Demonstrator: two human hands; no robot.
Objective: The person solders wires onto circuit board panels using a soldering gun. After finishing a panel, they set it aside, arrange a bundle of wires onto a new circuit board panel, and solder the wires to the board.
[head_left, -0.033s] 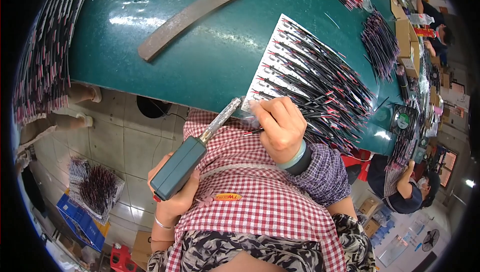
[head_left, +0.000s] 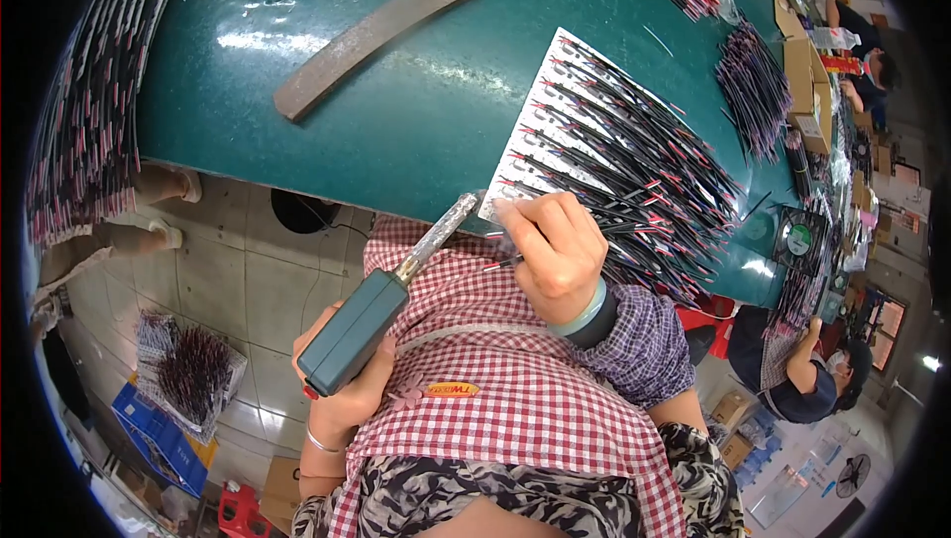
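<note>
My left hand [head_left: 347, 370] is wrapped round the boxy dark green handle of a tool [head_left: 355, 332] with a stained metal barrel. The barrel slants up to the right, and its tip ends at the table's near edge, just left of my right hand. My right hand [head_left: 560, 251] is closed in a pinch at the near left corner of a white panel [head_left: 540, 122]; its fingertips hide what they grip. Many black wires [head_left: 634, 157] with red and white ends lie in rows across the panel and fan out to the right. One wire end [head_left: 502, 264] pokes out below my right hand.
A curved brown-grey bar [head_left: 376, 43] lies on the green table [head_left: 228, 122]. Wire bundles hang over the left edge [head_left: 89, 132] and lie at the right [head_left: 753, 87]. Cardboard boxes [head_left: 807, 92] stand at the right. A co-worker [head_left: 807, 370] sits at the lower right.
</note>
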